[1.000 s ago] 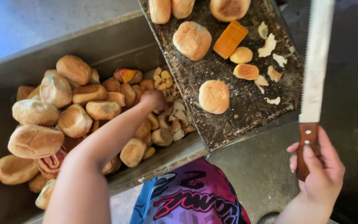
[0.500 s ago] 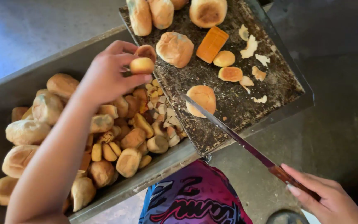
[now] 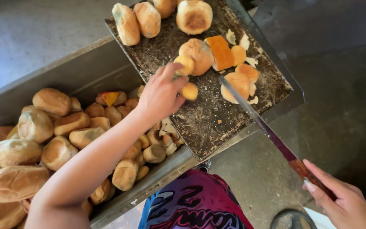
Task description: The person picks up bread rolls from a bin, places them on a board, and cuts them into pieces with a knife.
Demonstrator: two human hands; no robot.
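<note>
The left hand (image 3: 161, 94) pinches two small bread pieces (image 3: 188, 78) between fingers and thumb, over the dark board (image 3: 200, 123) that bears whole rolls (image 3: 147, 19), cut slices and crumbs. The right hand (image 3: 342, 201) is closed around the handle of a long knife (image 3: 257, 116), whose tip touches a cut roll (image 3: 237, 85) on the board. Beside it, the metal bin (image 3: 77, 72) is full of rolls and smaller bread chunks.

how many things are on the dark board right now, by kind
whole rolls: 5
small roll pieces in the left hand: 2
orange slab: 1
round cut pieces: 3
pale scraps: about 5
knife, in the right hand: 1
total: about 17
</note>
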